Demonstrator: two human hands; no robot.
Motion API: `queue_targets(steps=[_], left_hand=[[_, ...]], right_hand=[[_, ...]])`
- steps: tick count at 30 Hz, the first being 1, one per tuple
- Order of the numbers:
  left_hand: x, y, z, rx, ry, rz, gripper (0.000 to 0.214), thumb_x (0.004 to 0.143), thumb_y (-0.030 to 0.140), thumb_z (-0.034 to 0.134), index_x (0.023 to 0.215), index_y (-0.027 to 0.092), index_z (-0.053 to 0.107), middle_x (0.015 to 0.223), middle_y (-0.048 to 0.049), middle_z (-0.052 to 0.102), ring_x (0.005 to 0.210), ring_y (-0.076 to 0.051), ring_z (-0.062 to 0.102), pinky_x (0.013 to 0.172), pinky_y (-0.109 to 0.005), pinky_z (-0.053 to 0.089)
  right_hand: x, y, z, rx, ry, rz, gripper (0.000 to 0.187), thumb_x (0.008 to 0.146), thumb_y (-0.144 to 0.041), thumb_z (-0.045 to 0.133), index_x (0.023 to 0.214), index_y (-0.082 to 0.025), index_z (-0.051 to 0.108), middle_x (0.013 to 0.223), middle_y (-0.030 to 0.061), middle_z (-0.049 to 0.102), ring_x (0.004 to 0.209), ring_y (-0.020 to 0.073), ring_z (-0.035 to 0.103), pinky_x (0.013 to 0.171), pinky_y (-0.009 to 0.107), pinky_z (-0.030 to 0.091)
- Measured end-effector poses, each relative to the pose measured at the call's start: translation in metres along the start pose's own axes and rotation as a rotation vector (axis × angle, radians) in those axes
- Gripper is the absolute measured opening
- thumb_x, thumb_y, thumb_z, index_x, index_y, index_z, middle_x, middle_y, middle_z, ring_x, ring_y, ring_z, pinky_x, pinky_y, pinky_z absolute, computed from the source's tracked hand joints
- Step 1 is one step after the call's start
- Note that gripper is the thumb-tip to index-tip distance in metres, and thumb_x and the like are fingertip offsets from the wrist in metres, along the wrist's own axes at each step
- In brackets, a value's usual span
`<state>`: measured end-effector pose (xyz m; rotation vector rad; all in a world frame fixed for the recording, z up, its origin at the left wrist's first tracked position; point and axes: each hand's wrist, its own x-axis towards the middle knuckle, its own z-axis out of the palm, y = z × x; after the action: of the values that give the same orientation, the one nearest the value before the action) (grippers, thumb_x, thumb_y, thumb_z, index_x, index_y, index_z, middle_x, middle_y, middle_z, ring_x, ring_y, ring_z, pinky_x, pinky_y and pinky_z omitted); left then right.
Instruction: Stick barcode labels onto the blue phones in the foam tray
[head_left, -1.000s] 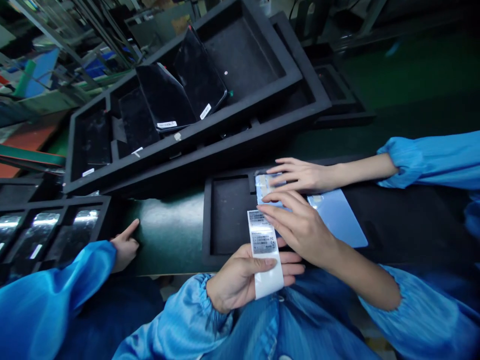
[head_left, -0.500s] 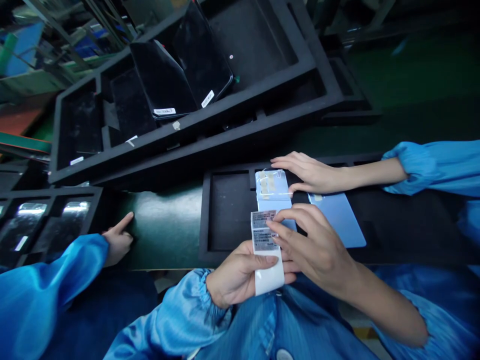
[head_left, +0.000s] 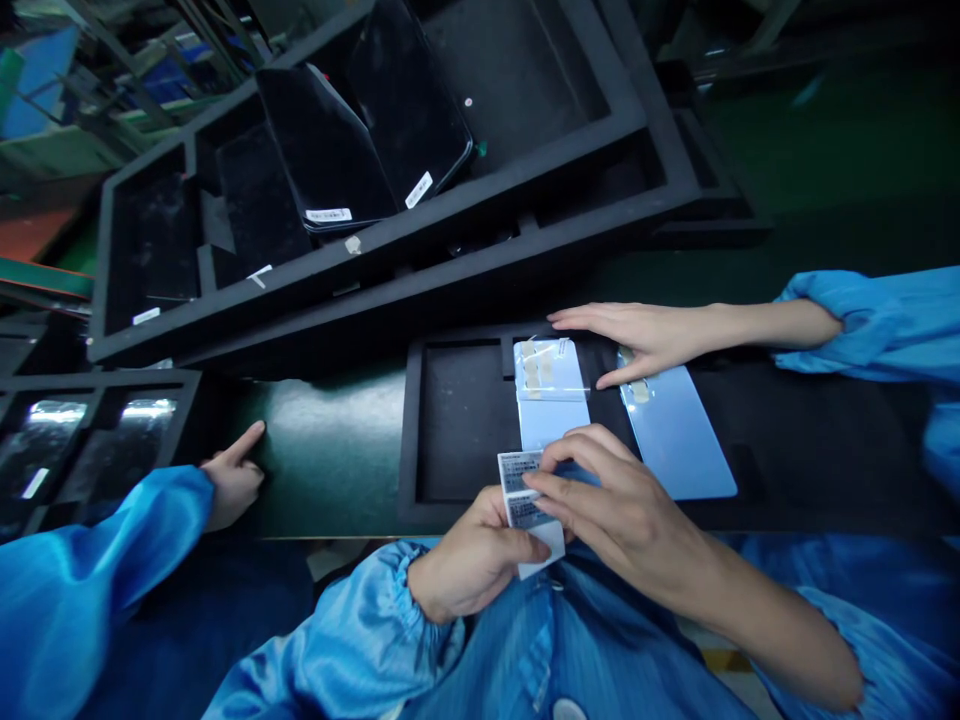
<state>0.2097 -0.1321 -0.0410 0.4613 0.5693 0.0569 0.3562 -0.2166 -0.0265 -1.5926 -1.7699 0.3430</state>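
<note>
My left hand is closed on a strip of printed labels, with the thumb pressed over the white lower part. My right hand has its fingertips pinched at the right side of the upper label; whether a corner is lifted I cannot make out. Just beyond my hands, a light-blue panel with clear film and tan tape pieces lies in a black foam tray, partly hidden by my right hand. To its right lies another light-blue panel.
A co-worker's hand reaches in from the right over the panels. Another person's hand points at the green work surface on the left. Stacked black trays with dark glossy slabs stand behind.
The label strip has dropped slightly and tilted in my hands, showing less of its white end. The co-worker's hand on the right has shifted right, toward the right panel.
</note>
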Motion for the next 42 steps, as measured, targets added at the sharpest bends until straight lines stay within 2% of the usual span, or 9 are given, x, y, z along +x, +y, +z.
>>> queue_targets(steps=[5, 9, 12, 15, 20, 24, 32, 38, 42], left_hand=[[-0.006, 0.008, 0.009, -0.270, 0.008, -0.125, 0.026, 0.080, 0.030, 0.061, 0.097, 0.012, 0.068, 0.083, -0.0073, 0.067, 0.081, -0.019, 0.061, 0.082, -0.030, 0.045], [-0.008, 0.007, 0.014, -0.300, 0.127, -0.153, 0.027, 0.089, 0.028, 0.047, 0.091, 0.009, 0.067, 0.076, -0.0076, 0.065, 0.076, -0.018, 0.061, 0.085, -0.031, 0.043], [-0.006, 0.005, 0.017, -0.376, 0.226, -0.114, 0.028, 0.090, 0.024, 0.043, 0.086, 0.010, 0.067, 0.074, -0.0056, 0.064, 0.069, -0.014, 0.058, 0.085, -0.030, 0.043], [-0.003, 0.002, 0.018, -0.431, 0.244, -0.048, 0.030, 0.092, 0.022, 0.039, 0.087, 0.010, 0.067, 0.074, -0.0047, 0.063, 0.067, -0.013, 0.056, 0.085, -0.028, 0.043], [-0.006, -0.001, 0.016, -0.346, 0.221, 0.047, 0.026, 0.091, 0.023, 0.046, 0.099, 0.008, 0.066, 0.087, -0.0084, 0.065, 0.084, -0.018, 0.059, 0.086, -0.030, 0.043], [-0.009, 0.000, 0.015, -0.307, 0.242, 0.089, 0.029, 0.090, 0.022, 0.049, 0.113, 0.011, 0.063, 0.093, -0.0089, 0.066, 0.094, -0.020, 0.059, 0.089, -0.031, 0.042], [-0.007, -0.001, 0.015, -0.220, 0.192, 0.142, 0.029, 0.090, 0.024, 0.050, 0.112, 0.012, 0.065, 0.097, -0.0101, 0.067, 0.099, -0.022, 0.059, 0.092, -0.033, 0.041], [-0.007, -0.001, 0.014, -0.228, 0.204, 0.093, 0.033, 0.093, 0.028, 0.046, 0.120, 0.015, 0.060, 0.106, -0.0098, 0.064, 0.103, -0.021, 0.058, 0.095, -0.032, 0.040], [-0.008, -0.001, 0.014, -0.218, 0.216, 0.094, 0.034, 0.094, 0.027, 0.044, 0.120, 0.013, 0.059, 0.107, -0.0099, 0.064, 0.102, -0.020, 0.058, 0.095, -0.031, 0.040]], right_hand=[[-0.001, -0.004, 0.004, -0.041, 0.021, -0.043, 0.018, 0.092, -0.009, 0.047, 0.099, -0.015, 0.062, 0.091, 0.0067, 0.053, 0.090, 0.0172, 0.045, 0.072, 0.031, 0.040], [0.000, -0.008, 0.006, -0.105, 0.049, -0.093, 0.013, 0.091, -0.010, 0.050, 0.099, -0.012, 0.060, 0.089, 0.0058, 0.056, 0.090, 0.0177, 0.046, 0.074, 0.032, 0.037], [-0.001, -0.009, 0.009, -0.175, 0.036, -0.158, 0.017, 0.093, -0.011, 0.047, 0.100, -0.010, 0.062, 0.092, 0.0072, 0.059, 0.091, 0.0200, 0.048, 0.075, 0.035, 0.036], [-0.002, -0.008, 0.012, -0.249, 0.055, -0.214, 0.019, 0.093, -0.011, 0.046, 0.097, -0.009, 0.064, 0.091, 0.0082, 0.061, 0.092, 0.0219, 0.051, 0.074, 0.036, 0.036], [0.000, -0.008, 0.013, -0.239, 0.138, -0.180, 0.015, 0.089, -0.011, 0.055, 0.101, -0.011, 0.064, 0.098, 0.0067, 0.062, 0.095, 0.0220, 0.052, 0.075, 0.036, 0.037], [0.001, -0.009, 0.012, -0.196, 0.110, -0.137, 0.014, 0.087, -0.012, 0.058, 0.101, -0.011, 0.063, 0.097, 0.0055, 0.062, 0.093, 0.0209, 0.052, 0.073, 0.035, 0.038], [0.001, -0.013, 0.010, -0.128, 0.093, -0.082, 0.012, 0.087, -0.007, 0.055, 0.092, -0.013, 0.064, 0.092, 0.0043, 0.060, 0.099, 0.0208, 0.049, 0.078, 0.035, 0.039], [0.001, -0.020, 0.009, -0.261, 0.108, -0.136, 0.018, 0.089, -0.008, 0.048, 0.088, -0.011, 0.066, 0.090, 0.0057, 0.062, 0.087, 0.0217, 0.051, 0.070, 0.037, 0.035], [0.000, -0.022, 0.010, -0.321, 0.083, -0.116, 0.021, 0.091, -0.010, 0.046, 0.091, -0.012, 0.066, 0.092, 0.0061, 0.063, 0.089, 0.0227, 0.052, 0.071, 0.038, 0.034]])
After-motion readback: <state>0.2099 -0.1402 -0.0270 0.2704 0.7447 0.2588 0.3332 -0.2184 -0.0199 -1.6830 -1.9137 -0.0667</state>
